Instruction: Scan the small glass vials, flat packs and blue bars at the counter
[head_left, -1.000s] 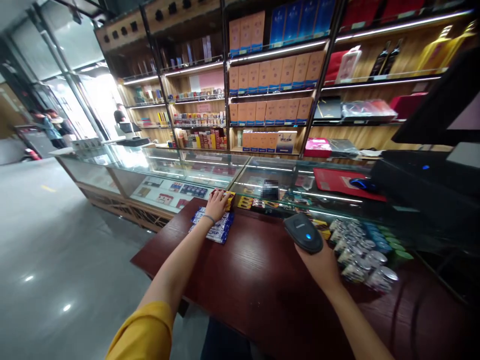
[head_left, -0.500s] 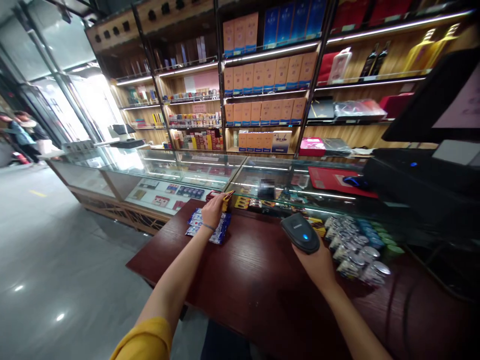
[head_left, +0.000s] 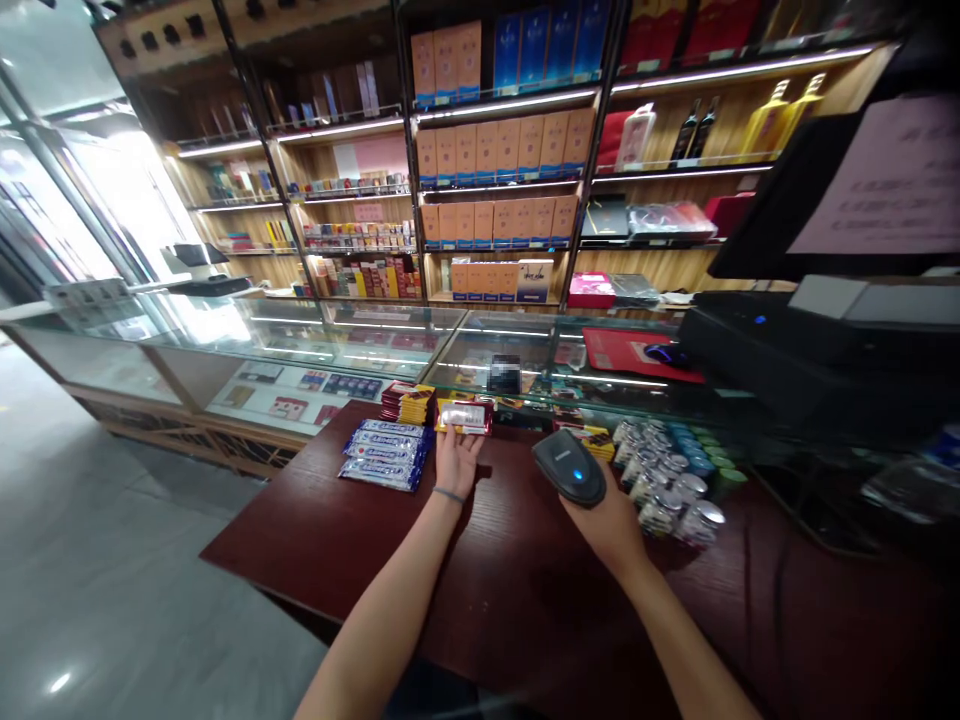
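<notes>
My left hand (head_left: 457,465) holds up a small red and yellow snack packet (head_left: 464,416), its barcode label facing me. My right hand (head_left: 606,520) is wrapped round a black barcode scanner (head_left: 570,468) with a blue light lit on top. The scanner is a short way right of the packet, and they are apart. Left of my left hand, blue and white wrapped bars (head_left: 386,453) lie in a row on the dark table (head_left: 480,560). Behind them is a stack of red and yellow packets (head_left: 407,402).
Several silver-lidded jars (head_left: 667,480) and green-topped containers (head_left: 720,465) stand at the table's right. A glass display counter (head_left: 360,345) runs along the back. A black monitor (head_left: 810,190) overhangs the right side. A red mat (head_left: 630,355) carries a mouse. Boxed goods fill the shelves.
My left hand has moved right from the stack with a packet, now turned label side toward me. The view has shifted to the right. The scanner is still in my right hand.
</notes>
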